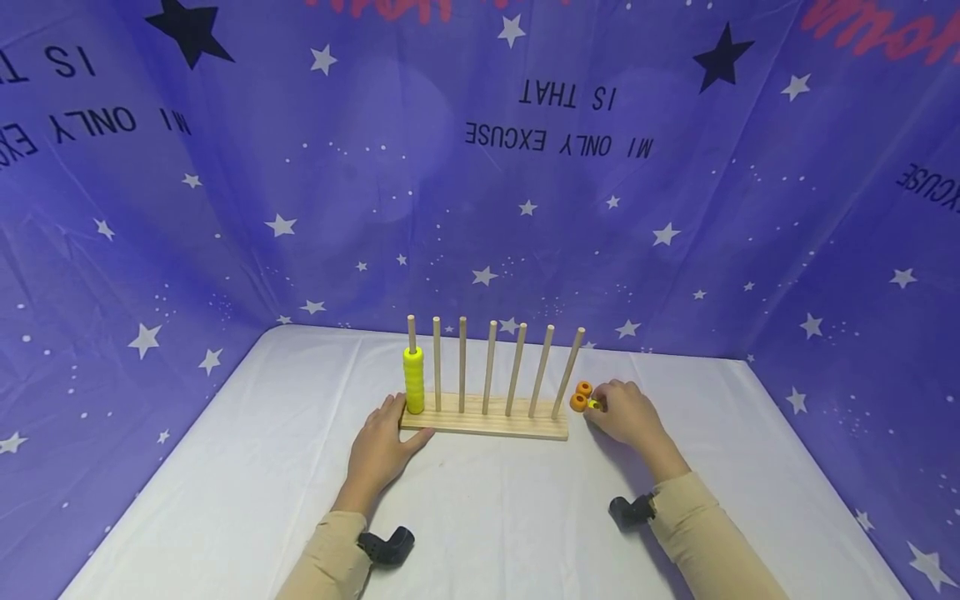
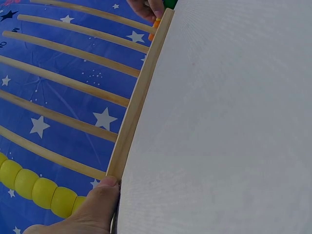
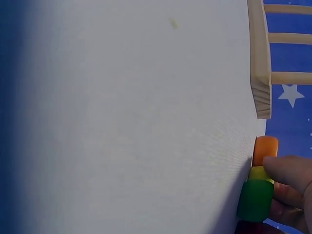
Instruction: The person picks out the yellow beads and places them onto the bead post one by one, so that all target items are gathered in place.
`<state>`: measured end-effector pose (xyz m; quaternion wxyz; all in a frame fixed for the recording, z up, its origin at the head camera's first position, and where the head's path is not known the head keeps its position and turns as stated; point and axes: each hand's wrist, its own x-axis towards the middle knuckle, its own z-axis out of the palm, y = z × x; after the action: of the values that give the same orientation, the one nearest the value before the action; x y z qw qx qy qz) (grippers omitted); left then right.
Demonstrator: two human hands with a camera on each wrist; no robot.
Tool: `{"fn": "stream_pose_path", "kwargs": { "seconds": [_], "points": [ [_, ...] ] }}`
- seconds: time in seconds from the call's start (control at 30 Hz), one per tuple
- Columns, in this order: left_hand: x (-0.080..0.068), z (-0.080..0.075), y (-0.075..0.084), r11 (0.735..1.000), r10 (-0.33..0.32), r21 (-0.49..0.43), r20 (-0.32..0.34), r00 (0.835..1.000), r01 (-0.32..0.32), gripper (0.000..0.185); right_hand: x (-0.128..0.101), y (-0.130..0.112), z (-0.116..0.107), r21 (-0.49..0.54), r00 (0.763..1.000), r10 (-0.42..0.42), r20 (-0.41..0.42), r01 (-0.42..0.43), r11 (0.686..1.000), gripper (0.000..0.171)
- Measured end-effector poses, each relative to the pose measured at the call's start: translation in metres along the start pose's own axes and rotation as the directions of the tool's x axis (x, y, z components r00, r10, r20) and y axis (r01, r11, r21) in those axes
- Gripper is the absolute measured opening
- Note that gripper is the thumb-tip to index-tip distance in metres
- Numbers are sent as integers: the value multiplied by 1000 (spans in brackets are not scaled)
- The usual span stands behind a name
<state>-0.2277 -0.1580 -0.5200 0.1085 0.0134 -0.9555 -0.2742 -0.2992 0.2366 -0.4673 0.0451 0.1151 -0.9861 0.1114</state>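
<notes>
A wooden peg rack (image 1: 487, 427) stands on the table with a row of upright pegs. Yellow beads (image 1: 413, 382) are stacked on its leftmost peg; the other pegs carry none. My left hand (image 1: 381, 450) holds the rack's left end, thumb along the front edge; in the left wrist view the thumb (image 2: 100, 202) presses the base. Past the rack's right end, my right hand (image 1: 630, 414) pinches a yellow bead (image 1: 595, 405) with thumb and fingers. Two orange beads (image 1: 578, 402) lie beside it. A green bead (image 3: 255, 201) sits close to the fingers in the right wrist view.
A white cloth covers the table (image 1: 480, 517). Partly cut off below the green bead is a dark red thing (image 3: 258, 227). Blue-purple star-printed curtain (image 1: 480, 208) surrounds the back and sides of the table.
</notes>
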Motion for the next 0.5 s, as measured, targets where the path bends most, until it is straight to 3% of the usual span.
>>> {"fn": "stream_pose_path", "kwargs": {
  "seconds": [0.17, 0.5],
  "points": [
    [-1, 0, 1, 1000, -11, -10, 3, 1000, 11, 88, -2, 2, 5, -19, 1000, -20, 2, 20, 1000, 39],
    [-1, -1, 0, 1000, -8, -4, 5, 1000, 8, 88, -3, 5, 0, 75, 997, -55, -61, 59, 995, 38]
  ]
}}
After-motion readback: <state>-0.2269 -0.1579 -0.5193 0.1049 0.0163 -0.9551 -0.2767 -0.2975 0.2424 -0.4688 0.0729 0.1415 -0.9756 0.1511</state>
